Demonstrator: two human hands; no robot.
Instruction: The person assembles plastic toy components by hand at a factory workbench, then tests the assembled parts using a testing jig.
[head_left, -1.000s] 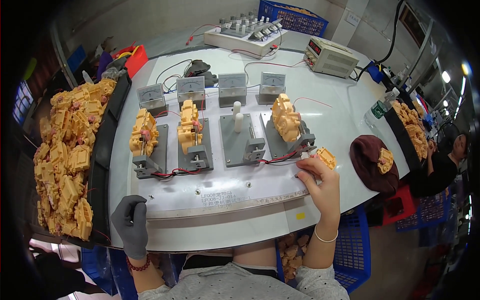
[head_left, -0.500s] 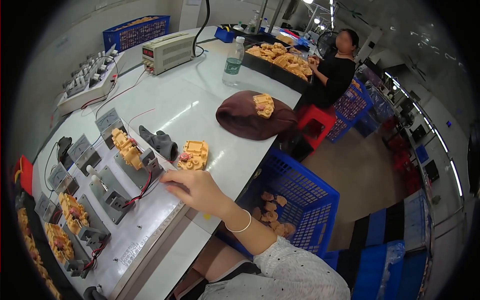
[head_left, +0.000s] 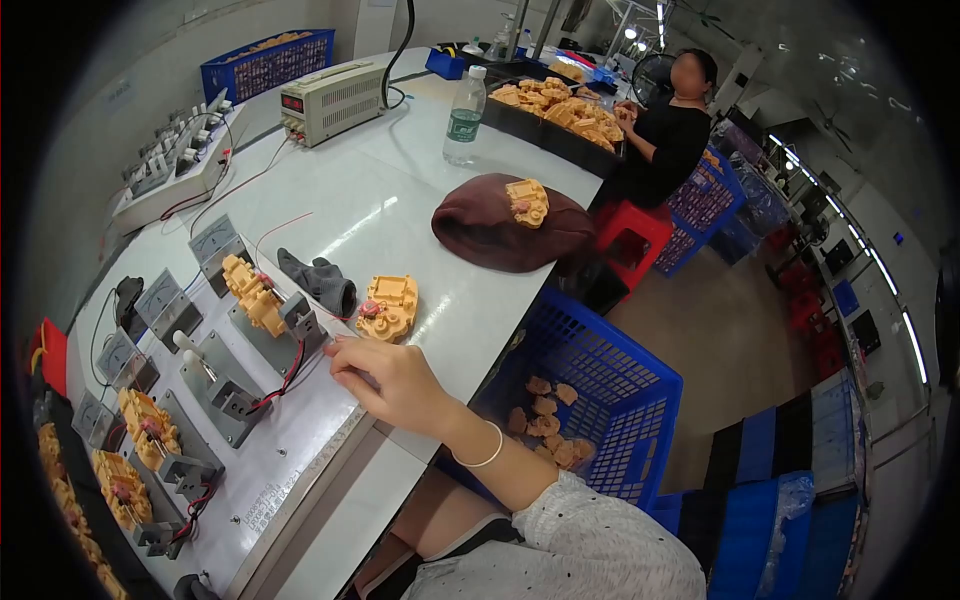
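My right hand [head_left: 392, 382] reaches in from the right, its fingers curled together at the edge of a white test board [head_left: 290, 470]. The fingertips touch the board beside a grey clamp block [head_left: 300, 315]; whether anything is pinched between them is hidden. In that clamp's station sits a yellow-orange plastic gear housing [head_left: 253, 295]. Just beyond my knuckles a loose gear housing [head_left: 388, 308] with a reddish part lies on the table. Two more housings [head_left: 148, 427] [head_left: 122, 488] sit in stations at the near left, while the station between has a bare spindle [head_left: 200, 365]. My left hand is out of sight.
A dark grey glove [head_left: 318, 282] lies near the board's meters. Beyond are a maroon cloth bundle [head_left: 500, 235] with a housing on top, a water bottle [head_left: 464, 118], a power supply [head_left: 335, 100] and a full black tray [head_left: 555, 125]. A blue crate [head_left: 620, 400] stands below; a co-worker [head_left: 680, 130] sits farther off.
The view has shifted very slightly. My right hand stays at the board's edge, with its fingers nearly unchanged, and the housings keep their places.
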